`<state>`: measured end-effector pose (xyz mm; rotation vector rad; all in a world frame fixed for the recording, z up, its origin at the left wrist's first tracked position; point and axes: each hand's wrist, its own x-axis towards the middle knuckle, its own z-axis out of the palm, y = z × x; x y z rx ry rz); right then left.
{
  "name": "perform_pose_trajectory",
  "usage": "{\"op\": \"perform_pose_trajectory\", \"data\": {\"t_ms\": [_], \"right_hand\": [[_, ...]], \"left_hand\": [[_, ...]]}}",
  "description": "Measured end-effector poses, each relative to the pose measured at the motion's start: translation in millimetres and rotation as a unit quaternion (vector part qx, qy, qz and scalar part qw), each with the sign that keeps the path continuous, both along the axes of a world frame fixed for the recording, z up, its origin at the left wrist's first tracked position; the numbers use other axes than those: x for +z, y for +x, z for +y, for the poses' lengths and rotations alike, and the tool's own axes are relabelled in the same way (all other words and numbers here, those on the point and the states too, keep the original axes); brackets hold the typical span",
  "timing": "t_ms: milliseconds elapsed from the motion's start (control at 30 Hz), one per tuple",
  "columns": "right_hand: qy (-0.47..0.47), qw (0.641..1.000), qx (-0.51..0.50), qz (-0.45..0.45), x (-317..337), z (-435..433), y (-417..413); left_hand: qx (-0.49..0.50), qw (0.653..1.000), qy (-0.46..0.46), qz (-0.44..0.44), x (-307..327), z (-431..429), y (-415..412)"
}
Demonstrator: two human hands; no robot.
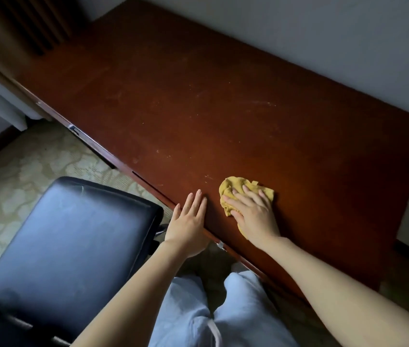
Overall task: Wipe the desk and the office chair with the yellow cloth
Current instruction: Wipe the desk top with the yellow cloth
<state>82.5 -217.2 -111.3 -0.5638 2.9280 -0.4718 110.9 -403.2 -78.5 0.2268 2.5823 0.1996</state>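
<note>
Right hand (253, 211) lies flat, fingers spread, pressing the cloth (241, 194) onto the desk (198, 108). Left hand (188, 221) rests flat, fingers straight, on the desk edge just left of it. Chair (73, 234) stands left of the left hand.

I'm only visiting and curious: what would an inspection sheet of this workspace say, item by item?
Surface: dark reddish-brown desk, with pale smears and specks on its top.
Job's things: yellow cloth bunched on the desk near the front edge; black chair beside the desk, on the person's left.
Clutter: nothing seen.
Hands: right hand presses flat on the cloth; left hand rests flat on the desk's front edge and holds nothing.
Cables: nothing seen.
Surroundings: patterned carpet on the floor, pale wall behind the desk, brown curtain at the far left.
</note>
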Motion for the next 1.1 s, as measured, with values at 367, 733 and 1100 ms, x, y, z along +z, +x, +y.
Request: {"op": "perform_pose_trajectory", "data": {"t_ms": [367,733,1100], "right_hand": [[-0.007,0.997,0.058,0.048,1.7,29.3,82.0],[0.018,0.998,-0.049,-0.028,16.0,76.1,-28.6],[0.079,0.990,0.013,-0.113,18.0,-14.2,-121.7]], "left_hand": [[-0.064,0.998,-0.007,-0.016,-4.6,-11.7,-9.3],[-0.044,0.999,-0.026,-0.012,-5.5,-8.0,-9.6],[0.126,0.992,-0.002,0.025,-10.6,-2.4,29.5]]}}
